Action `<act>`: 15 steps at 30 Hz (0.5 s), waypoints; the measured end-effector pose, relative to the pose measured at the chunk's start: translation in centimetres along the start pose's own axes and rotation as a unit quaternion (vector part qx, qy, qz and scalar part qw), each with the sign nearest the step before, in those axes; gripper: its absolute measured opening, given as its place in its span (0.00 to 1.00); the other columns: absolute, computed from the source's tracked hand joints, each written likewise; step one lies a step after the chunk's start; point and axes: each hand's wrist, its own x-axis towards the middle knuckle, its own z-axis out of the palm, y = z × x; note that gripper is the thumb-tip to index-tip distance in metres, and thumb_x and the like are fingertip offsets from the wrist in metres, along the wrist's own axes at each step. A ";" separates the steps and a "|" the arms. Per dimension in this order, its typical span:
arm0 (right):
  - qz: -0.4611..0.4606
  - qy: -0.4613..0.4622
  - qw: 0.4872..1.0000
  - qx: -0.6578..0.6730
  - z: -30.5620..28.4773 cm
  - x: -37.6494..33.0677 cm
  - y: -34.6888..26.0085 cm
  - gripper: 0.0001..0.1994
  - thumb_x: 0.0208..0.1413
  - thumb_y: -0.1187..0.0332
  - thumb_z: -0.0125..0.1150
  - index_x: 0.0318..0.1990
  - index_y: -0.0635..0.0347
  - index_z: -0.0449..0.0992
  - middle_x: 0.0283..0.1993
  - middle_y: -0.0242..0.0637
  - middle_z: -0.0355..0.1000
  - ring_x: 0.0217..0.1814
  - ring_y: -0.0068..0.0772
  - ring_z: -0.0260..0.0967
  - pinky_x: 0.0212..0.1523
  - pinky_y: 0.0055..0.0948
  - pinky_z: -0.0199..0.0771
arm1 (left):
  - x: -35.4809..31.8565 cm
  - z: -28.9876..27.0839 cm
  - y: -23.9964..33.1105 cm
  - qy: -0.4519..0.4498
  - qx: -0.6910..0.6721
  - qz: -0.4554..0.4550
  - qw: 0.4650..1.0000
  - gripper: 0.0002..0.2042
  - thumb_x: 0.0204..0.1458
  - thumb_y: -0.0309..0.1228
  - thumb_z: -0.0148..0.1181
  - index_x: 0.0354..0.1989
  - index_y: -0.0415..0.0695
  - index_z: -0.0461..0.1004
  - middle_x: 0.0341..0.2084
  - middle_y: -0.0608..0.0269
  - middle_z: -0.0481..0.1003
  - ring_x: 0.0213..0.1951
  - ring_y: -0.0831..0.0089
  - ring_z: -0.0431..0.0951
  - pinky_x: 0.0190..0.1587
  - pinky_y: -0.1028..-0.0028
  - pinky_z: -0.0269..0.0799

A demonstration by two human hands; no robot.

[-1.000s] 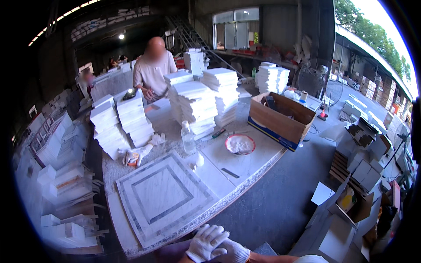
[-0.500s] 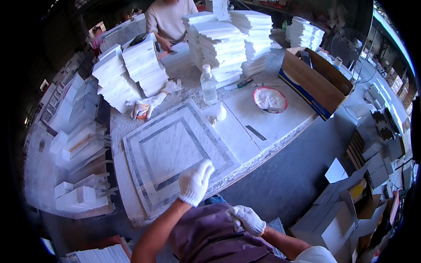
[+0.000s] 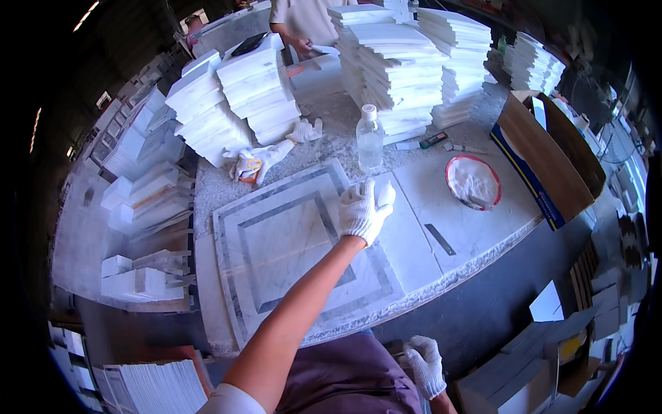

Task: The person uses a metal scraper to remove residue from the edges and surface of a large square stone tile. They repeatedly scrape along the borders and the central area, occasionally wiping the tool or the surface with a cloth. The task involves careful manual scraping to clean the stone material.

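Observation:
My left hand (image 3: 360, 212), in a white knit glove, reaches over the table. Its fingers close around a small white bottle (image 3: 385, 196), mostly covered by the glove. Under this arm lies a square marble panel (image 3: 276, 255) with two grey inlaid frames. A clear plastic bottle (image 3: 370, 141) of liquid stands just beyond the hand. Low by the purple apron (image 3: 345, 379), my right hand (image 3: 424, 366), also gloved, has its fingers curled together; whether anything is inside them is hidden.
Stacks of white tiles (image 3: 396, 72) line the far side, where another person (image 3: 303, 21) stands. A red-rimmed dish of white paste (image 3: 473, 181), a dark metal strip (image 3: 440, 239), a cardboard box (image 3: 545, 152) and spare gloves (image 3: 265, 162) lie on the table.
My left hand has moved forward from the panel's near edge to the small white bottle and closed on it. My right hand stays low near the apron. The view has shifted.

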 end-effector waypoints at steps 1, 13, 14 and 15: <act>0.010 0.024 1.000 0.006 -0.3 0.6 -0.7 0.15 0.60 0.76 0.59 0.53 0.61 0.66 0.41 0.38 0.72 0.34 0.24 0.71 0.32 0.26 0.76 | 0.4 0.7 0.0 0.015 -0.004 -0.005 1.000 0.26 0.47 0.47 0.68 0.53 0.50 0.70 0.50 0.57 0.73 0.52 0.55 0.71 0.56 0.58 0.65; -0.376 0.210 0.792 -0.432 -3.0 16.9 -20.2 0.23 0.56 0.69 0.67 0.59 0.58 0.72 0.49 0.44 0.76 0.39 0.34 0.78 0.39 0.32 0.78 | -10.5 -6.3 5.1 -0.026 -0.541 -0.092 0.835 0.10 0.55 0.18 0.63 0.45 0.40 0.76 0.47 0.60 0.75 0.38 0.74 0.79 0.42 0.74 0.77; -0.376 0.227 0.763 -0.475 -2.6 17.8 -21.6 0.23 0.55 0.67 0.67 0.59 0.57 0.73 0.50 0.45 0.76 0.40 0.39 0.79 0.40 0.35 0.79 | -12.7 -7.4 4.8 -0.042 -0.519 -0.061 0.851 0.11 0.56 0.17 0.62 0.47 0.40 0.77 0.49 0.59 0.74 0.38 0.75 0.79 0.41 0.75 0.77; -0.381 0.223 0.738 -0.511 -2.5 18.6 -22.5 0.21 0.56 0.66 0.66 0.57 0.56 0.75 0.50 0.45 0.76 0.41 0.43 0.79 0.41 0.37 0.79 | -14.9 -8.6 4.5 -0.059 -0.496 -0.028 0.866 0.12 0.56 0.17 0.61 0.48 0.40 0.77 0.51 0.58 0.74 0.38 0.75 0.79 0.41 0.76 0.77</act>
